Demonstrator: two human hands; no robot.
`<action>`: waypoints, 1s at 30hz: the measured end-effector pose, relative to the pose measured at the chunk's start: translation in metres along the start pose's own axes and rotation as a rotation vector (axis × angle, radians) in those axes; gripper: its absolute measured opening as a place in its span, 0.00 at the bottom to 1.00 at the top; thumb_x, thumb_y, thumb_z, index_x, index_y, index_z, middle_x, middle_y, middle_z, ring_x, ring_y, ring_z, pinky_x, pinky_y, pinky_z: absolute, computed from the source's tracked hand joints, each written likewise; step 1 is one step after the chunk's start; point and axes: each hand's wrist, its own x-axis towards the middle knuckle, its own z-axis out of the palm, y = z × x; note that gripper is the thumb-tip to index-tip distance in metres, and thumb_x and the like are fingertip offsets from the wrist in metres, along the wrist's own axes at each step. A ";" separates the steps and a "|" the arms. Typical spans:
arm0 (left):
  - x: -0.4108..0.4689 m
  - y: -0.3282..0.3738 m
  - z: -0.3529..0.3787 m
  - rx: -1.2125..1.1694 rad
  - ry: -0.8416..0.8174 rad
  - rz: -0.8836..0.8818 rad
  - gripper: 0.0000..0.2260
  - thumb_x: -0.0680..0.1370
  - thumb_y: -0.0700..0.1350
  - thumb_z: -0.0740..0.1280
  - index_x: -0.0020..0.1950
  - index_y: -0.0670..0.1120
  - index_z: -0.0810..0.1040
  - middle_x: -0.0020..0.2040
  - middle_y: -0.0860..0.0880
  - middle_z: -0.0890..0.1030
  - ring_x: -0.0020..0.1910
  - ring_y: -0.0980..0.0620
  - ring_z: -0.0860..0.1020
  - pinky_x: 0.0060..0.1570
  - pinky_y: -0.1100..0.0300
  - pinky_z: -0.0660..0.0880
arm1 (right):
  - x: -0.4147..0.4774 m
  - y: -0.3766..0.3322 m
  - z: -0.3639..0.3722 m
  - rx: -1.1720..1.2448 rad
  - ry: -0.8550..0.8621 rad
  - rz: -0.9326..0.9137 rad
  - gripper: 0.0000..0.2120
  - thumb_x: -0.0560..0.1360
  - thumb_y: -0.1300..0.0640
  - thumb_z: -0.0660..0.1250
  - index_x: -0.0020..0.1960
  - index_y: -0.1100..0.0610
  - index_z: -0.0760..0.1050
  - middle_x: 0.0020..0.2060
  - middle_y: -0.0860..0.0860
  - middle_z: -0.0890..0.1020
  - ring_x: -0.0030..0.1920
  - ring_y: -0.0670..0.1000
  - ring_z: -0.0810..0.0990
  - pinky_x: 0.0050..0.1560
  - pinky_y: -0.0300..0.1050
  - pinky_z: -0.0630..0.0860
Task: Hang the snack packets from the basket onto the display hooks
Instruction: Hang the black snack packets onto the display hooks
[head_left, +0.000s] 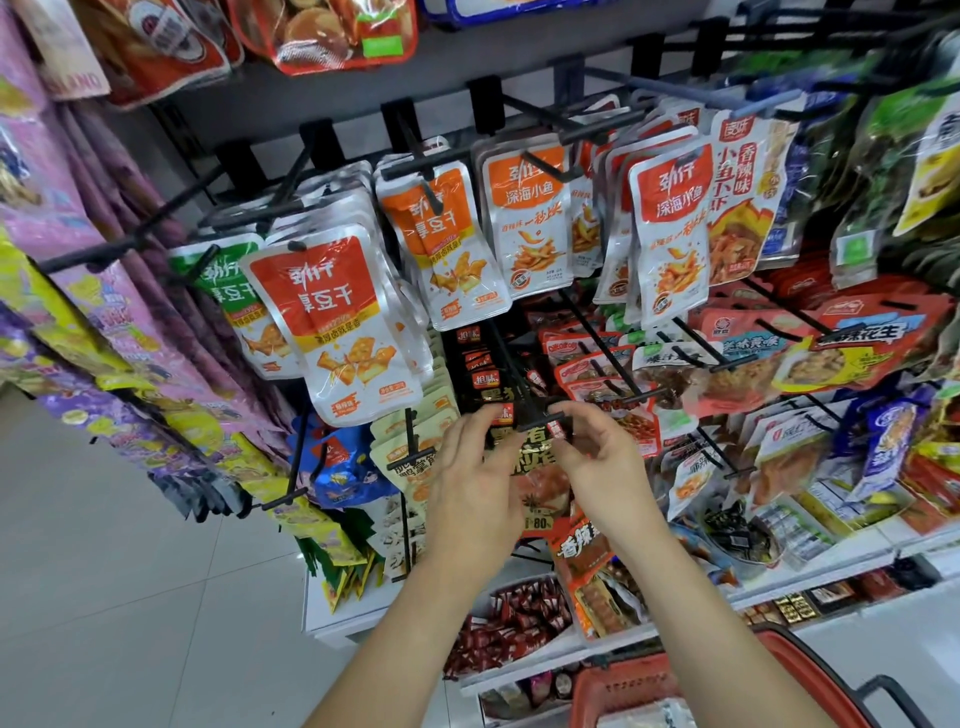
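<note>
A black snack packet (530, 457) with gold lettering hangs level with the tip of a black display hook (540, 420) in the middle of the rack. My left hand (475, 483) pinches the packet's top left corner. My right hand (597, 462) pinches its top right corner beside the hook's crossbar. More of the same black packets (480, 379) hang further back on that hook. The red basket (675, 686) stands at the bottom right, with a pale packet visible inside it.
Orange-and-white packets (358, 322) hang on the row above; red and mixed packets (737, 364) fill hooks to the right. Bare hook tips jut out at the left (283, 501). Low shelves hold small red sweets (519, 618). Grey tiled floor (130, 597) lies to the left.
</note>
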 end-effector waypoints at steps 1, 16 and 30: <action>0.001 0.001 -0.002 0.007 -0.057 0.000 0.22 0.66 0.32 0.72 0.59 0.45 0.81 0.64 0.45 0.74 0.62 0.44 0.70 0.55 0.44 0.77 | 0.002 0.002 0.001 -0.037 -0.019 -0.008 0.17 0.76 0.67 0.64 0.56 0.46 0.75 0.48 0.44 0.81 0.43 0.44 0.78 0.42 0.39 0.77; 0.029 0.006 -0.002 0.115 -0.450 -0.165 0.27 0.73 0.40 0.69 0.71 0.49 0.67 0.73 0.47 0.55 0.72 0.46 0.55 0.67 0.52 0.66 | -0.008 0.001 0.007 -0.499 0.007 -0.141 0.22 0.76 0.63 0.63 0.69 0.51 0.70 0.55 0.48 0.81 0.52 0.51 0.80 0.47 0.40 0.73; 0.033 -0.004 0.010 -0.077 -0.381 -0.246 0.32 0.74 0.36 0.66 0.76 0.45 0.60 0.74 0.46 0.54 0.71 0.45 0.65 0.70 0.56 0.66 | 0.034 0.000 0.006 0.099 -0.293 0.192 0.26 0.79 0.69 0.56 0.70 0.45 0.70 0.63 0.47 0.77 0.60 0.51 0.79 0.55 0.50 0.80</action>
